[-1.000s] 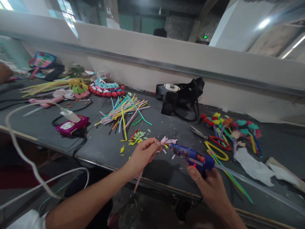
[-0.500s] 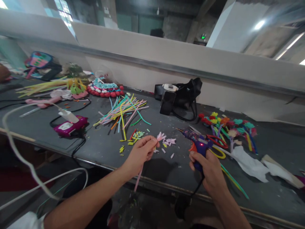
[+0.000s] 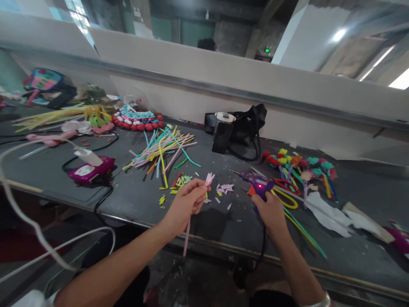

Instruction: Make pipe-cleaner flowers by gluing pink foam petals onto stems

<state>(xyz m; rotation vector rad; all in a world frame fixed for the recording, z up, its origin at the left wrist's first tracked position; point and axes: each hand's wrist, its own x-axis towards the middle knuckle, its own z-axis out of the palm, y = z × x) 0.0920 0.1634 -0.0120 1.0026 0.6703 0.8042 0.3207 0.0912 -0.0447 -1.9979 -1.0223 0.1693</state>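
Note:
My left hand (image 3: 188, 202) pinches a pink pipe-cleaner flower (image 3: 209, 178), its short petals sticking up past my fingertips. The flower's pink stem (image 3: 187, 238) hangs down below the hand, over the table edge. My right hand (image 3: 271, 211) is closed on the handle of a purple glue gun (image 3: 255, 180) with an orange trigger and a lit red light. Its nozzle points left, apart from the flower. Between the hands lie short cut lilac pieces (image 3: 225, 188) of pipe cleaner. Yellow and green cut pieces (image 3: 182, 181) lie just beyond my left hand.
Long pipe cleaners (image 3: 162, 149) are heaped at mid-table. Finished flowers (image 3: 300, 164), red-handled scissors (image 3: 289, 185) and a white tissue (image 3: 327, 215) lie right. A black bag (image 3: 251, 128) and phone (image 3: 222, 137) stand at the back. A magenta power strip (image 3: 92, 170) with cables is left.
The glue gun and my right hand have moved slightly left and lower. The pink flower now shows higher above my left fingertips. The whole view has shifted a little.

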